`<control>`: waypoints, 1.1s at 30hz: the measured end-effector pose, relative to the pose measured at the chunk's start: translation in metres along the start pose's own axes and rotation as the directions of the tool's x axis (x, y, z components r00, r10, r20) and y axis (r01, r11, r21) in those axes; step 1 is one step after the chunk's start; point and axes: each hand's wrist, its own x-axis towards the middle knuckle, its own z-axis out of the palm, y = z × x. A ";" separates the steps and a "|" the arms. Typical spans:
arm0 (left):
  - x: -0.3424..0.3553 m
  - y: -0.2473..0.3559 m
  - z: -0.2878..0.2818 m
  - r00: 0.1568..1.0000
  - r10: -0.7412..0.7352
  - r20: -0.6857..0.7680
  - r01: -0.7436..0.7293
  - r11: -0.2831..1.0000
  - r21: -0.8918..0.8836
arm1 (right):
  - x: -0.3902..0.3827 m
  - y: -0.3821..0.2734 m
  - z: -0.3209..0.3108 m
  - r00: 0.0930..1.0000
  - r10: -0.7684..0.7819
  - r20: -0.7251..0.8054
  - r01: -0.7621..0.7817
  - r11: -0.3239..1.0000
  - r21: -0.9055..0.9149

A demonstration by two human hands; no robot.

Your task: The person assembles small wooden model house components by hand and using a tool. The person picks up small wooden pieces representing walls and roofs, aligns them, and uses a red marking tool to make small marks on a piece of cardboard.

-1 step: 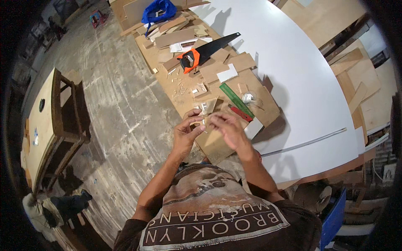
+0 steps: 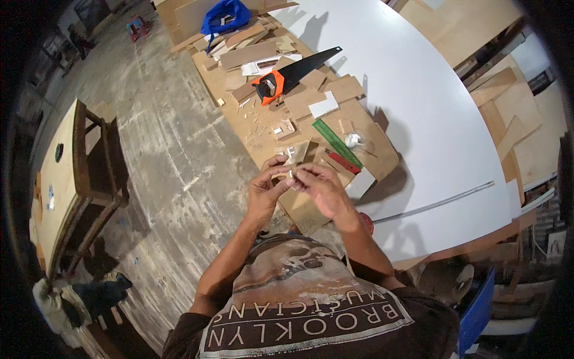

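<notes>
Centrally, one small white piece point(image 2: 292, 174), pinched between the fingertips of left hand point(image 2: 266, 184) and right hand point(image 2: 324, 188), seemingly for steadiness; red tool point(image 2: 344, 162), green strip point(image 2: 336, 142) right of grip, apparently for easy reach.

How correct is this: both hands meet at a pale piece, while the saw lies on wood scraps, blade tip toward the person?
The direction is wrong: in the head view, the saw points its blade tip away from the person. It lies on wood scraps; the left hand and right hand meet at a pale piece.
</notes>
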 end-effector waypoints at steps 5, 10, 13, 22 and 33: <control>0.007 0.002 -0.006 0.998 0.016 0.058 -0.012 0.997 -0.079 | -0.009 0.008 0.019 0.992 0.110 0.064 -0.127 0.909 0.398; 0.004 -0.001 -0.015 0.993 -0.033 0.117 0.041 0.997 -0.065 | -0.016 0.018 0.026 0.990 0.135 -0.032 -0.107 0.892 0.439; -0.001 0.000 -0.020 0.988 -0.067 0.137 0.078 0.994 -0.075 | -0.018 0.033 0.025 0.986 0.163 -0.044 -0.122 0.871 0.476; -0.011 -0.018 -0.051 0.990 -0.110 0.084 0.108 0.994 0.027 | 0.006 0.067 0.021 0.973 0.225 -0.054 -0.181 0.883 0.433; -0.079 -0.023 -0.131 0.907 -0.046 -0.418 0.281 0.806 0.521 | 0.145 0.101 -0.105 0.871 -0.279 0.405 0.466 0.206 -0.860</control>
